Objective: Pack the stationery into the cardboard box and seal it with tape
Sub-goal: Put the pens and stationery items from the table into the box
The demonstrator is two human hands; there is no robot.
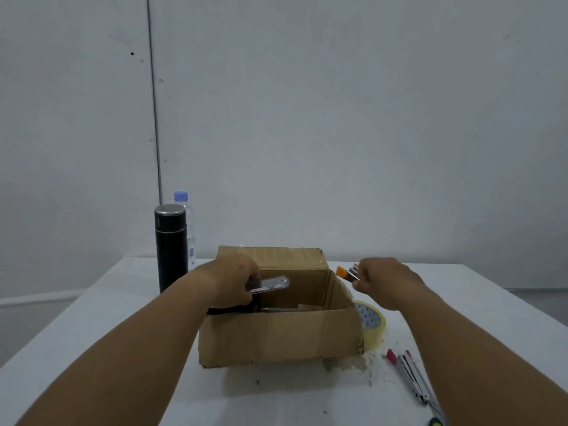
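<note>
My left hand [235, 279] is closed around a clear plastic case [272, 284], holding it over the left side of the open cardboard box [279, 333]. My right hand [385, 279] is closed around a small bundle of brushes [349, 273], one with an orange tip, held just above the box's right wall. The box sits mid-tabletop [123, 348], flaps up, with a few items inside that I cannot make out clearly. A roll of clear tape [373, 322] stands touching the box's right side. Scissors [415, 381] lie near my right forearm among cardboard crumbs. A black flask [171, 247] and a water bottle [187, 222] stand at the far left.
</note>
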